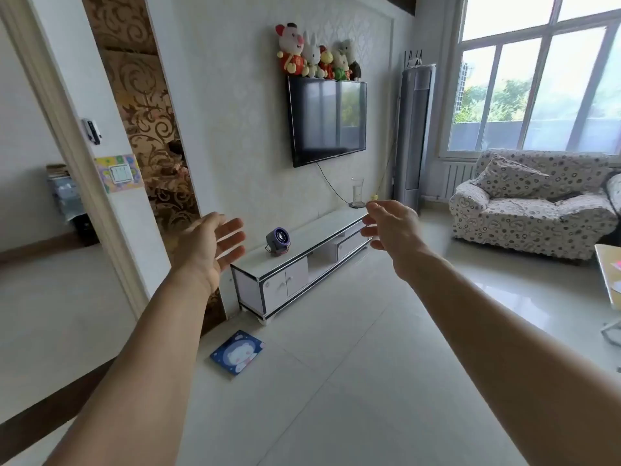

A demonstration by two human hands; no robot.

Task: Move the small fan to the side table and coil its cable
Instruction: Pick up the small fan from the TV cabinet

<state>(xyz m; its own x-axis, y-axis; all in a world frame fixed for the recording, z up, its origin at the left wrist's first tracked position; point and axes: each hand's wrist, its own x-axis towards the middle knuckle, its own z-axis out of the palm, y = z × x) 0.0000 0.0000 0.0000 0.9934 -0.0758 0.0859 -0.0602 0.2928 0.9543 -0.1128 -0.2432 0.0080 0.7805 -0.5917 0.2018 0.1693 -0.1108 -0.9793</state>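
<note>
While the fan [278,241] sits untouched, both hands outstretched, fingers relaxed

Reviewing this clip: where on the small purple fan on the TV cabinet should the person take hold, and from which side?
Probably the fan's boxy housing, palms on its two sides, coming from the front over the white TV cabinet's near edge. It sits upright near the left end, grille facing the room. Both hands, left and right, are open and apart from it.

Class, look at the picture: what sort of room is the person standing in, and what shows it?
Most likely a home living room: a black wall-mounted television, a patterned fabric sofa and a low white television cabinet.
</note>
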